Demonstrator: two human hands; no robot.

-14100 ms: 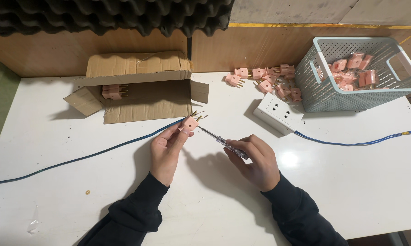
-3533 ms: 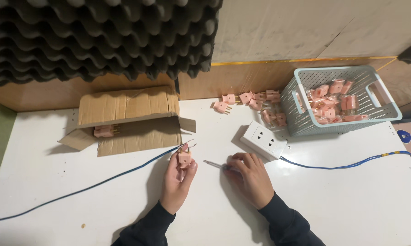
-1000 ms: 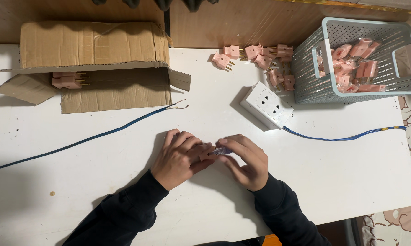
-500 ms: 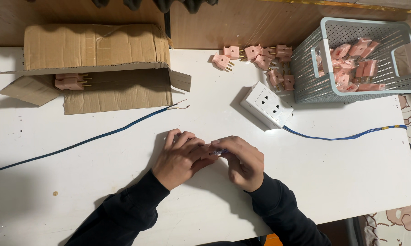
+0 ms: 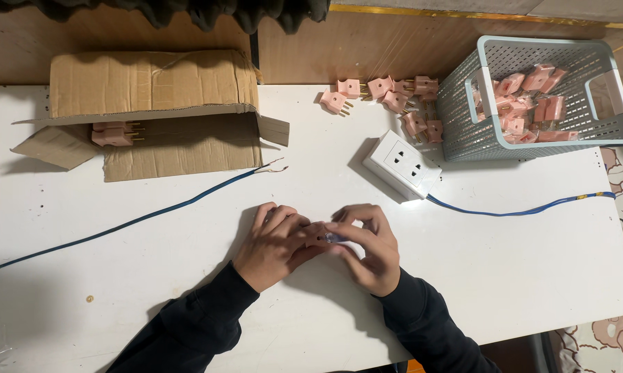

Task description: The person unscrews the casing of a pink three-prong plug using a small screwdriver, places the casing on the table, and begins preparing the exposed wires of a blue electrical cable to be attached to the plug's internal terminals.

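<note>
Since a second ago the right hand (image 5: pixel 366 245) has closed in, both hands' fingers (image 5: pixel 353 228) clamped around the pink plug (image 5: pixel 317 235).

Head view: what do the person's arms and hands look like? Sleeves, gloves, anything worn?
Both arms wear long black sleeves with ribbed cuffs ending at the wrists. The left hand and right hand are bare: no gloves, and no rings or watch show. No markings visible on the sleeves.

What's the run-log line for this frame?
left hand: holds pink plug | right hand: tool tip at plug | both low on white table
</note>
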